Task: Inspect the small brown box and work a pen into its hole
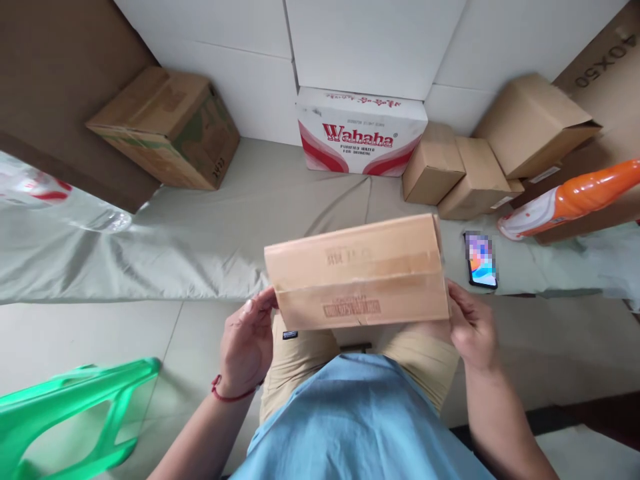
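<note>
A brown cardboard box (357,273) with faint reddish print and a strip of tape along it is held over my lap, at the edge of the cloth-covered surface. On its left end my left hand (249,340) grips it, fingertips partly hidden behind the cardboard; a red cord circles that wrist. My right hand (473,325) closes on the lower right corner, its fingers folded against the end. The box tilts slightly, its right end higher.
A grey-green cloth (225,220) covers the surface. Along the wall stand a Wahaha carton (363,137), several cardboard boxes (433,163) and a taped carton (170,123). At right lie a phone (481,260) and an orange bottle (570,200); a green stool (95,407) stands lower left.
</note>
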`<action>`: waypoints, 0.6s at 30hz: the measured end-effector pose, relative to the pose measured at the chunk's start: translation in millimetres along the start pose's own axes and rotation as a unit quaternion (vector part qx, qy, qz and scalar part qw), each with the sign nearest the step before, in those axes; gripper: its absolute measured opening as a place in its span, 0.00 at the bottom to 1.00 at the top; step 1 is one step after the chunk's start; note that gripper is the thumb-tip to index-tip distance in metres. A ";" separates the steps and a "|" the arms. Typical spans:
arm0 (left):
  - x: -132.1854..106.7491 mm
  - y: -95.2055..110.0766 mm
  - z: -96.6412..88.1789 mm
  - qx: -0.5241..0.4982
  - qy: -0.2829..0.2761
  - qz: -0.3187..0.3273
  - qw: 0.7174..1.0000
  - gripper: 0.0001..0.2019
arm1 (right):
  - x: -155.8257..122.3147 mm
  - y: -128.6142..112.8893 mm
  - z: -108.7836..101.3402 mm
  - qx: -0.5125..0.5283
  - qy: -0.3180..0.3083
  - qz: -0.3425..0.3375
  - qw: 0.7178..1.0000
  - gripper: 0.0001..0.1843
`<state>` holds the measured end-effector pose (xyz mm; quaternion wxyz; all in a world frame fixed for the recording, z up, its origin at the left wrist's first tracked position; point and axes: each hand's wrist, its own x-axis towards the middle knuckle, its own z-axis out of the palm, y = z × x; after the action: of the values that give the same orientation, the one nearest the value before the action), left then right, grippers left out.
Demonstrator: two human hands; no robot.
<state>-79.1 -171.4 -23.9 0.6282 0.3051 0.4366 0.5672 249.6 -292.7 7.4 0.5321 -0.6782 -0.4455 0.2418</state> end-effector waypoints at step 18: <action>4.8 17.9 23.6 0.114 -0.156 0.062 0.979 0.29 | 15.7 53.9 26.7 0.174 0.083 0.123 0.973 0.28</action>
<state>-66.0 -161.0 1.1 0.6137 0.4856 0.3751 0.4969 254.5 -267.7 -49.3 0.6437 -0.6423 -0.2637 0.3219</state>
